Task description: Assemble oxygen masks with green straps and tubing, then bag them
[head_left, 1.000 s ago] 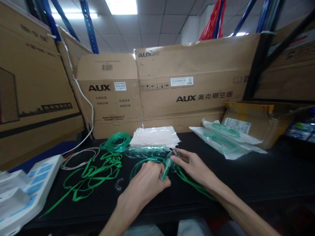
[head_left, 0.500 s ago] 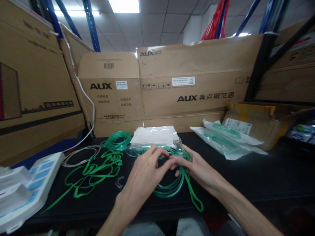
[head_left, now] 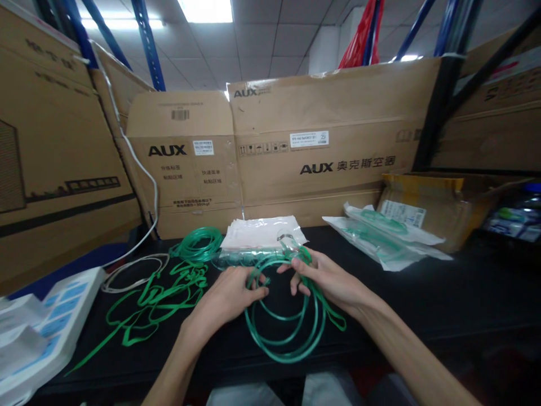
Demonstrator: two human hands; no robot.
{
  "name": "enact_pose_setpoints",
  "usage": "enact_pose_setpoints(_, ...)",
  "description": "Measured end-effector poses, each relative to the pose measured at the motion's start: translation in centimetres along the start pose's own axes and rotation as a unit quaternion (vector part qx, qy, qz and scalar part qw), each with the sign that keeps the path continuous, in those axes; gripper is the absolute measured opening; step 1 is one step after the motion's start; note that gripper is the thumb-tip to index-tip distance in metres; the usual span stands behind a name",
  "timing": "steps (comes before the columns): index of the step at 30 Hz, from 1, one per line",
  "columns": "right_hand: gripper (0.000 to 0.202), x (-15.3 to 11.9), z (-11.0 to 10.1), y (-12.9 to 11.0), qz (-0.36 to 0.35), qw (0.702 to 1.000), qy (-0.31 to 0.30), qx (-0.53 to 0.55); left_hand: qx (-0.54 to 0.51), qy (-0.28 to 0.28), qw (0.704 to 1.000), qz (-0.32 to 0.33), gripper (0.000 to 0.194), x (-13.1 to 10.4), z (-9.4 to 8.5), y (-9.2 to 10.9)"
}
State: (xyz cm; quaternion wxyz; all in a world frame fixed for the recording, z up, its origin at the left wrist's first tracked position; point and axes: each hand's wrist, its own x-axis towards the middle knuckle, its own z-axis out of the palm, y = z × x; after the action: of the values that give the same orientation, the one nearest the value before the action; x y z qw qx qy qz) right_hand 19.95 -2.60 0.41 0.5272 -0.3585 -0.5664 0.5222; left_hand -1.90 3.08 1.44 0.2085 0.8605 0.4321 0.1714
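My left hand [head_left: 228, 296] is closed on one side of a loosely coiled green clear tube [head_left: 288, 357], and a green tube end shows by its fingertips. My right hand [head_left: 333, 277] grips the other side of the coil, together with a clear plastic mask-like piece [head_left: 291, 242] and a green elastic strap [head_left: 337, 320] that hangs below the fingers. The coil's loops droop between both hands over the black tabletop. Part of the clear piece is hidden behind the right fingers.
Left of my hands lie tangled green straps [head_left: 158, 310], a green tube coil [head_left: 198, 244], a pale cord [head_left: 139, 270] and a white power strip [head_left: 63, 316]. White sheets [head_left: 262, 231] lie behind. Packaged green items [head_left: 380, 234] and a cardboard box [head_left: 422, 194] stand right.
My left hand has moved left, away from the right one, and the tube coil has spread wider between them. The view has shifted slightly.
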Motion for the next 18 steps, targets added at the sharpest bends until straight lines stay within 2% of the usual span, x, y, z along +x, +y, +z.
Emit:
enact_pose_setpoints(4, 0.045, 0.1, 0.3, 0.2, 0.027, 0.999, 0.01, -0.016, -0.024, 0.074, 0.997, -0.004, 0.029, 0.5, -0.1, -0.3)
enact_pose_setpoints(6, 0.046, 0.1, 0.6, 0.1, 0.042, 0.999, 0.008, -0.009, -0.041, 0.094, 0.995, -0.003, 0.033, 0.7, 0.0, -0.2)
enact_pose_setpoints(13, 0.037, 0.3, 2.0, 1.1, 0.024, 0.998, 0.024, 0.053, -0.123, 0.11, 0.983, 0.084, 0.023, 0.6, 0.8, 1.2)
enact_pose_setpoints(18, 0.037, 0.7, 2.3, 1.8, 0.027, 0.989, 0.074, 0.128, -0.155, 0.126, 0.973, 0.114, 0.031, 0.8, 1.4, 1.1)
